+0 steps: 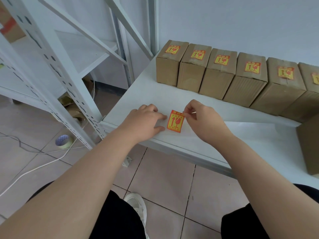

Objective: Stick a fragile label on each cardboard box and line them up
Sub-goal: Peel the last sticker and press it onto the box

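The right hand [202, 121] pinches the label's [176, 122] corner; the left hand [146, 120] lies flat beside it. Hasty peeling could tear it.

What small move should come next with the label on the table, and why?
Probably peel the fragile label upward: the right hand pinches its top corner, the left hand presses down beside it, and it lies flat on the table.

One label [176, 121] on table [241, 138]: red up-arrow and cracked-glass signs on yellow, with lines of characters above and below, too blurred to read. Tops of six boxes [189, 73]: same label, characters likewise unreadable.
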